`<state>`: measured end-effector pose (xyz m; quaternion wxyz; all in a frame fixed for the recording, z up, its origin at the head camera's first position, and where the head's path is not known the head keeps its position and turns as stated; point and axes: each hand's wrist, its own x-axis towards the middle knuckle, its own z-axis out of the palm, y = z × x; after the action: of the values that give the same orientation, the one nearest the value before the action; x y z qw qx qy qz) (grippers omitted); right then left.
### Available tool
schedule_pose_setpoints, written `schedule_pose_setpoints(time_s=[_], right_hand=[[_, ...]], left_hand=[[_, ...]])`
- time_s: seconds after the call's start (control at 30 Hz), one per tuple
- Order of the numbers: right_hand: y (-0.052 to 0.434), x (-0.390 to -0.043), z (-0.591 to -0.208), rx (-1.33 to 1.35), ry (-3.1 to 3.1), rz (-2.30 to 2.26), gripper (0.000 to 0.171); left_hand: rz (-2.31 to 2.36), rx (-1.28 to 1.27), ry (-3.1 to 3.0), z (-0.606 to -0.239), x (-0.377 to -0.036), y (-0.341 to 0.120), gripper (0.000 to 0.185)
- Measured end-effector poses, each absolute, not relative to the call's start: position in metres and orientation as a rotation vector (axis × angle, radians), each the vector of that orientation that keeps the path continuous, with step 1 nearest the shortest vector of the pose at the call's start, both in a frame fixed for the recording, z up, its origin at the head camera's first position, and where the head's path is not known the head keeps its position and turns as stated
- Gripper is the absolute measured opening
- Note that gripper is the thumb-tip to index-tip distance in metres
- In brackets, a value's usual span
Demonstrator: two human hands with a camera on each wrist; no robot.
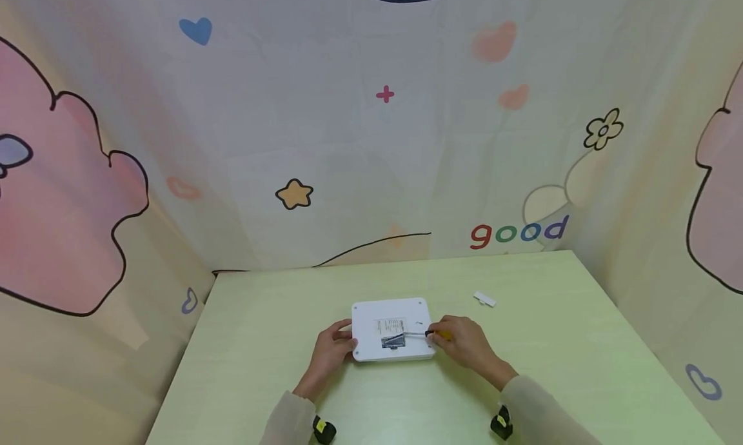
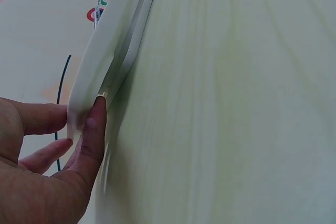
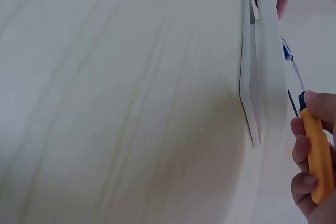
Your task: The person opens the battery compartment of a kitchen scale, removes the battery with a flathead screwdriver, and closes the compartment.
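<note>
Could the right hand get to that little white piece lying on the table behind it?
Probably yes: the small white piece lies alone on bare table, just beyond the right hand. But that hand holds the screwdriver.

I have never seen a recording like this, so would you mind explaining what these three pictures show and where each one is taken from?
There is no machine here: a person works with two bare hands. The wide picture comes from a camera worn on the head, looking down at a pale green table. The other two come from cameras worn on the wrists, so they look sideways along the tabletop.

On the table lies a flat white device, back side up, with a label and an open recess. The left hand grips its left edge. The right hand holds a screwdriver with an orange handle, its tip pointing into the recess. A small white piece lies apart, farther back on the right.
</note>
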<state>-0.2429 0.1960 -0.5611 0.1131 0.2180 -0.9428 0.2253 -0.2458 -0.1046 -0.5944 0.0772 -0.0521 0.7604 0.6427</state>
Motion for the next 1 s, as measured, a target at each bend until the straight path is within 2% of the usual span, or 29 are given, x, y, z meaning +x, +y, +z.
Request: schedule_pose_setpoints(time_s=[0.5,1.0], right_hand=[[0.204,-0.242,-0.557,0.564,-2.822,0.638,0.014],[0.206,-0.233,-0.533,0.67,-2.79,0.58,0.015]], left_hand=[[1.939,-0.145,2.269,-0.596,-0.246,-0.103,0.051],[1.932,-0.147,2.278,-0.594,-0.247,-0.105,0.051]])
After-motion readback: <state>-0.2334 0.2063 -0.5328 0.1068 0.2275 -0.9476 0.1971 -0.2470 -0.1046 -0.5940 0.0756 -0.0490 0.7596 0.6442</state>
